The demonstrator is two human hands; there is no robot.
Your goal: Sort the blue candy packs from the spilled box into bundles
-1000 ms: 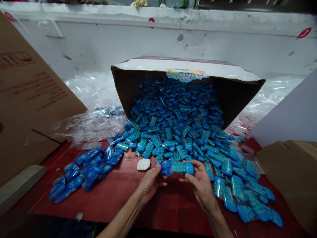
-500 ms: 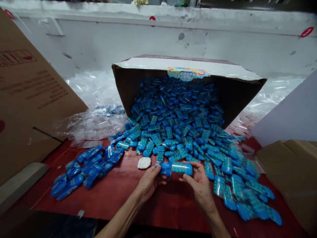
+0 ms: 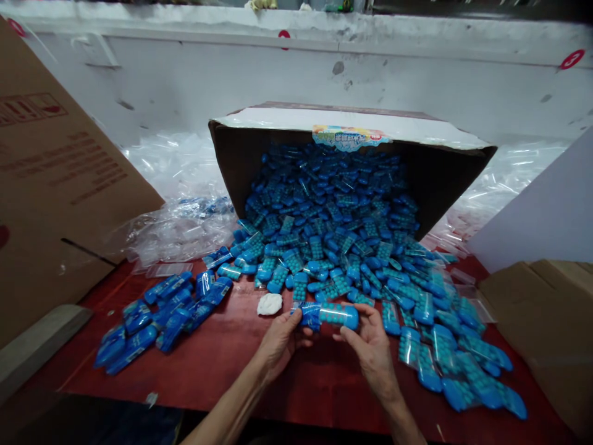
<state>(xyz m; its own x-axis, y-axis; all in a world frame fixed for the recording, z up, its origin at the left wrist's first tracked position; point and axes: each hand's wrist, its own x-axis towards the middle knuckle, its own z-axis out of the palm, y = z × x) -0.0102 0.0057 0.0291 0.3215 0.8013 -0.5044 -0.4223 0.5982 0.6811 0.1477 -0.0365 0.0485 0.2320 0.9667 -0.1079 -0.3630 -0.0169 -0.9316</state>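
Note:
My left hand (image 3: 279, 342) and my right hand (image 3: 368, 346) together hold one blue packet (image 3: 330, 315) in clear plastic, lying sideways just above the red table (image 3: 241, 364). The left fingers pinch its left end; the right fingers curl round its right end. Just behind it, a heap of blue packets (image 3: 333, 247) spills forward out of a tipped cardboard box (image 3: 352, 133). To the left lies a smaller row of blue packets (image 3: 162, 315). A small white lump (image 3: 269, 304) sits beside my left hand.
A large brown carton (image 3: 50, 185) leans at the left and another carton (image 3: 546, 327) stands at the right. Empty clear bags (image 3: 171, 228) pile up behind the table on both sides. A white wall (image 3: 296, 74) closes the back.
The packet has shifted very slightly in my hands, and my right fingers have closed a little more round its end. Nothing else has moved.

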